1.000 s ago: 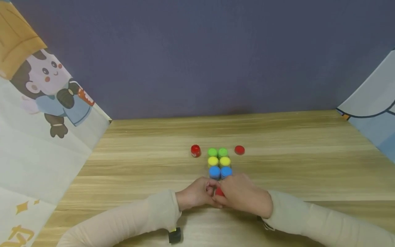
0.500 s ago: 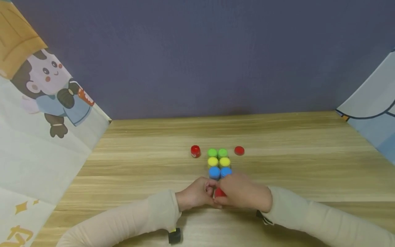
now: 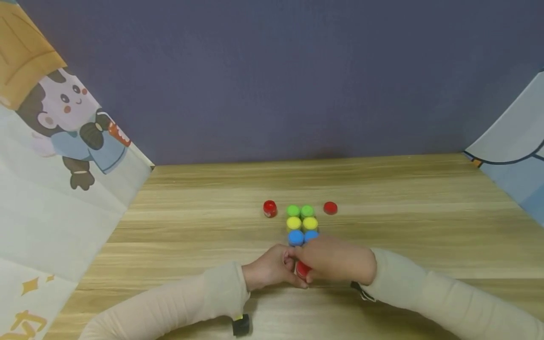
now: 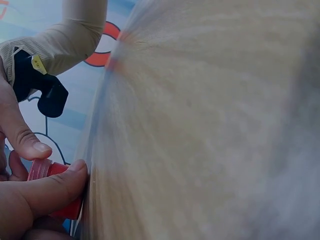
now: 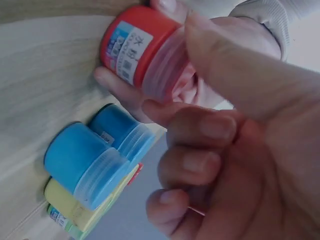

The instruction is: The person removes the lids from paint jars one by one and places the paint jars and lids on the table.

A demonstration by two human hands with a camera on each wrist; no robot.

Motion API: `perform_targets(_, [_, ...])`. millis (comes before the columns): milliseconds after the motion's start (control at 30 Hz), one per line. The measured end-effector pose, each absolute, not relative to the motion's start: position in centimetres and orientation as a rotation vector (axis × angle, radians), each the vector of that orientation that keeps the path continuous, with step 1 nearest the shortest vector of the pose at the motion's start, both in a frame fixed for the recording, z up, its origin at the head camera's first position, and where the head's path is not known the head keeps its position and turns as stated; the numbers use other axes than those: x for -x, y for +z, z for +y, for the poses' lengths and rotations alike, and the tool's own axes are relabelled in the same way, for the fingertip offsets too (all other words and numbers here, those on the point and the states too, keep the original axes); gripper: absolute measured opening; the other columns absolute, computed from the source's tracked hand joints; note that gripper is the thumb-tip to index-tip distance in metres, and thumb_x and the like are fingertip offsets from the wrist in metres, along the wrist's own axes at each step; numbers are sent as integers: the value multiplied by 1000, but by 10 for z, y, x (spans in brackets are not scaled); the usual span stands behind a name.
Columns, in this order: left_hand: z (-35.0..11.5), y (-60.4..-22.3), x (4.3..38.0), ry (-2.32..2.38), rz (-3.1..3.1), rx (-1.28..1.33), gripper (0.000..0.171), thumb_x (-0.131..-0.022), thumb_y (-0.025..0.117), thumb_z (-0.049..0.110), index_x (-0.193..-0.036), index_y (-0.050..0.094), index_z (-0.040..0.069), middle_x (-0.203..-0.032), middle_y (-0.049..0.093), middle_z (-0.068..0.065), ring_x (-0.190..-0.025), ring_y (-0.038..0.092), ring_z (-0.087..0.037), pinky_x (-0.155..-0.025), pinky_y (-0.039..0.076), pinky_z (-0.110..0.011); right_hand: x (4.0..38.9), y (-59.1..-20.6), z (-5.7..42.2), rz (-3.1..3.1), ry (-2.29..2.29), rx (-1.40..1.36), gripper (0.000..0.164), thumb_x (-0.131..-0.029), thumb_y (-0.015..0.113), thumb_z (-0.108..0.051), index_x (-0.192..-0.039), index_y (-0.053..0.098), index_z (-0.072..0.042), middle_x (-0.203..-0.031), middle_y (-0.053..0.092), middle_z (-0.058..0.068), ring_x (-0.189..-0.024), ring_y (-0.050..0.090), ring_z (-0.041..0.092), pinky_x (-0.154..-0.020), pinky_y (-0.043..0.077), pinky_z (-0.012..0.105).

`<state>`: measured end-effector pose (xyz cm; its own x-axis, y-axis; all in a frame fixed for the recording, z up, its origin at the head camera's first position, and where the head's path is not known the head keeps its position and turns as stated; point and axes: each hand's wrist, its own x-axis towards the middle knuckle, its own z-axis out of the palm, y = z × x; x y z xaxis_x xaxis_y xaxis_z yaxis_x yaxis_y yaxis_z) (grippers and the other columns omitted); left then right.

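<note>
A red paint jar point(image 3: 302, 270) with a printed label stands between both hands near the table's front. My left hand point(image 3: 272, 265) grips its body, the thumb along the near side. In the right wrist view the label on the red paint jar point(image 5: 132, 45) is readable in part, and its ribbed lid point(image 5: 165, 65) faces my right hand point(image 5: 240, 125). Thumb and index finger of that hand pinch the lid, while the other fingers are curled. In the left wrist view the left hand point(image 4: 40, 200) holds the jar low against the table.
Blue jars point(image 3: 295, 237), yellow jars point(image 3: 293, 223) and green jars point(image 3: 293, 210) stand lidded in paired rows just beyond the hands. An uncovered red jar point(image 3: 269, 208) is at their back left, a loose red lid point(image 3: 330, 208) at their back right. A dark wall point(image 3: 297, 85) rises behind the table.
My right hand has turned slightly on the lid, so more of the red top shows between the hands. The left hand and the other jars stay put.
</note>
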<state>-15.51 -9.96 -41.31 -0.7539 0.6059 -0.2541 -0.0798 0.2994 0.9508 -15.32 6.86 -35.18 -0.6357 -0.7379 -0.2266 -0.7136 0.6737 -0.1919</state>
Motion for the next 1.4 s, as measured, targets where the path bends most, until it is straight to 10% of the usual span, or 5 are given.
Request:
perform_targets(667, [-99, -412, 154, 1427, 2070, -454, 40, -67, 79, -7, -103, 67, 8, -50, 42, 3, -46, 35, -7, -44, 27, -18, 152, -353, 76, 2634, -101, 1390, 38, -80, 73, -11, -115, 59, -13, -63, 42, -11, -57, 39, 7, -56, 38, 18])
perform_targets(867, [-98, -413, 156, 1462, 2042, -495, 41, -68, 78, -7, -105, 68, 4, -51, 42, 1, -45, 34, -6, -42, 25, -17, 147, -354, 79, 2690, -362, 1215, 17, -81, 74, -24, -82, 59, -16, -61, 42, -11, -55, 39, 5, -50, 37, 19])
perform_targets(1033, [-96, -414, 157, 1461, 2042, -495, 34, -68, 79, -6, -98, 67, 4, -54, 46, 1, -48, 38, -7, -44, 29, -17, 138, -356, 74, 2846, -377, 1047, 33, -84, 68, -31, -61, 47, -18, -52, 37, -7, -49, 36, 7, -43, 31, 22])
perform_targets(1400, [-94, -417, 156, 1450, 2063, -448, 33, -68, 78, -7, -94, 68, 9, -54, 44, 2, -50, 39, -8, -47, 32, -16, 135, -364, 67, 2969, -265, 984, 42, -81, 66, -33, -51, 40, -20, -46, 31, -9, -43, 32, 7, -38, 27, 23])
